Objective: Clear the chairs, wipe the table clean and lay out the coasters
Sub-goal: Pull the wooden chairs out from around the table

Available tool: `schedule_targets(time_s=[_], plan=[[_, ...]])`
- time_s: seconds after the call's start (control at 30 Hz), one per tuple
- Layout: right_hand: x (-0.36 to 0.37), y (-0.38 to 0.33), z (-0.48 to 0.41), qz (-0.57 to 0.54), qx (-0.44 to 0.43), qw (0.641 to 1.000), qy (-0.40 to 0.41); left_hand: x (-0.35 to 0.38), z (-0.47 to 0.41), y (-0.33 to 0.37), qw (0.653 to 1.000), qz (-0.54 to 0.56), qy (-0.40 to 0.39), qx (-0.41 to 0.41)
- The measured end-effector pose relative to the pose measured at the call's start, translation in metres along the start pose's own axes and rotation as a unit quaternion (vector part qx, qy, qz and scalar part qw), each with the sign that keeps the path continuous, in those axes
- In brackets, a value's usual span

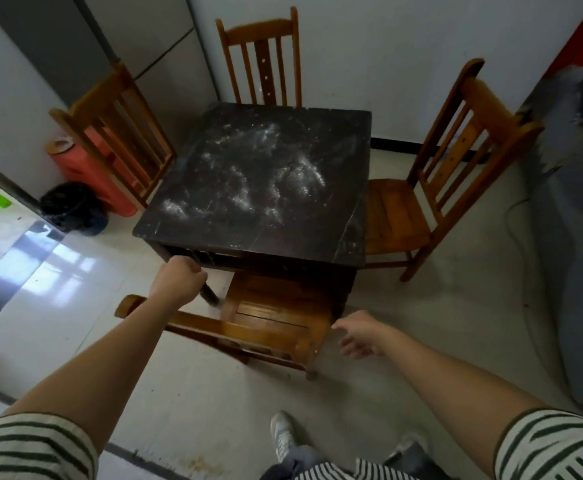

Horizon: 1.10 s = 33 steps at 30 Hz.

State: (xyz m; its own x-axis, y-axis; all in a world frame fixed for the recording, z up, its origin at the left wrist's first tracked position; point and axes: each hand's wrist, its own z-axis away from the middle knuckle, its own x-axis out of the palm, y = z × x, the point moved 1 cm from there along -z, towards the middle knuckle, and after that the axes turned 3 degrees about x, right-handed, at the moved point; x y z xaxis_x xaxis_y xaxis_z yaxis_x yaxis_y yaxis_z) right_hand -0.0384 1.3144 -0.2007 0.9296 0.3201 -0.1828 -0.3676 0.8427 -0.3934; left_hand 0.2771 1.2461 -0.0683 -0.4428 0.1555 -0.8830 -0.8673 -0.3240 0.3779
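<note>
A dark square table (258, 230) stands in the middle, its top smeared with white dust (297, 174). Wooden chairs stand at all its sides: the near chair (269, 327) is tucked under the front edge with its backrest toward me, and others are at the left (116, 133), the far side (262, 53) and the right (456, 147). My left hand (179, 282) is curled into a fist by the table's front-left leg, past the near chair's top rail, with nothing visible in it. My right hand (355, 337) hovers with loose fingers just right of that chair's backrest, not touching it.
A red plastic bin (82, 168) and a black rubbish bag (71, 209) sit behind the left chair. A grey fridge (151, 46) fills the back-left corner. A grey sofa (577, 254) runs along the right, with a cable (515, 223) on the floor beside it.
</note>
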Motion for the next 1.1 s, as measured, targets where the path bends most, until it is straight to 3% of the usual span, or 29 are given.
schedule_targets(time_s=[0.23,0.4,0.53,0.8,1.1], plan=[[-0.184,0.076,-0.006,0.028,-0.021,0.994,0.105,0.101,0.019,0.159,0.994,0.060,-0.076,0.046],[-0.306,0.117,0.007,0.006,-0.021,0.984,0.177,0.167,0.043,0.270,0.978,0.096,-0.178,0.057],[-0.373,0.124,0.005,-0.018,-0.020,0.981,0.192,0.195,0.047,0.333,0.970,0.096,-0.209,0.080],[-0.468,0.089,-0.035,-0.038,-0.036,0.983,0.178,0.232,-0.005,0.410,0.970,0.090,-0.214,0.066],[-0.638,-0.009,-0.096,0.003,-0.048,0.979,0.198,0.279,-0.111,0.548,0.970,0.108,-0.215,0.034]])
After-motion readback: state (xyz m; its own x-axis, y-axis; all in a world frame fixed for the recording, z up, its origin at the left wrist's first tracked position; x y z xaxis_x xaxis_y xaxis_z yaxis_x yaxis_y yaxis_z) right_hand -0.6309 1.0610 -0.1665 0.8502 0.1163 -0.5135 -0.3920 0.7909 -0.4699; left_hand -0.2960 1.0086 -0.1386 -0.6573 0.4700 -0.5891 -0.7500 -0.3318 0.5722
